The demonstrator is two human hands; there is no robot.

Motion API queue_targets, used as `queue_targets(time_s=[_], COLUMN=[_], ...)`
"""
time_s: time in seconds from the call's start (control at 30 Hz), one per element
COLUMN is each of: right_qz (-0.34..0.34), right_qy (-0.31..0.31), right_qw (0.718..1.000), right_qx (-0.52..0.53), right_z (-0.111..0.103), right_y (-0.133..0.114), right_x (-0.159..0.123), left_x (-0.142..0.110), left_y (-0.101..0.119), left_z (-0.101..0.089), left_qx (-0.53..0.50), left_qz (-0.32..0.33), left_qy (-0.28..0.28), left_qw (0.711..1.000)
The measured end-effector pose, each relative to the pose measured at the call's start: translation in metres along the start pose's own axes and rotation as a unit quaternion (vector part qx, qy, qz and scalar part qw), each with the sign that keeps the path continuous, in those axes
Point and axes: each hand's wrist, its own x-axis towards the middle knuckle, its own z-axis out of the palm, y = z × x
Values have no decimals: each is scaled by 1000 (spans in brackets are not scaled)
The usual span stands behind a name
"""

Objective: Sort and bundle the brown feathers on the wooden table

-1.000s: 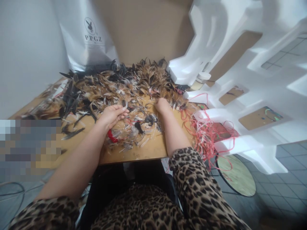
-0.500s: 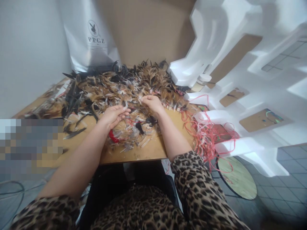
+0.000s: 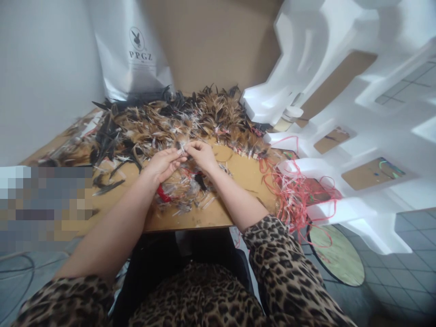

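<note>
My left hand (image 3: 165,164) and my right hand (image 3: 203,157) meet over the near part of the wooden table. Thumb and forefinger of each are pinched together on a small feather (image 3: 182,146), its pale base between the fingertips; my fingers partly hide it. Right behind them spreads a large heap of brown and black feathers (image 3: 143,122). Below my hands lies a looser scatter of feather bits and quills (image 3: 184,195), with a bright red piece (image 3: 164,194) at its left side.
At the right, tangled red strips (image 3: 289,200) hang over the table edge beside white foam packing (image 3: 361,211). A small lidded jar (image 3: 289,117) stands by the foam. Behind the heap is a silvery bag (image 3: 136,72). A round pale-green disc (image 3: 337,254) lies lower right.
My right hand has moved left and toward me, away from the heap, and its fingertips now meet those of my left hand. The left hand has barely moved.
</note>
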Motion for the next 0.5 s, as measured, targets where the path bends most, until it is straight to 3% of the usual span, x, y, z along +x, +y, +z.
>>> queue_targets(time_s=[0.33, 0.5], right_qz=[-16, 54], right_qy=[5, -27], right_qw=[998, 997], right_qx=[-62, 47], right_z=[0, -4], right_y=[0, 0], right_x=[-2, 1], left_x=[-1, -1], left_y=[-1, 1], left_z=[1, 0], left_qx=[19, 10], left_qz=[18, 29], left_qy=[11, 4], left_qw=[1000, 1000])
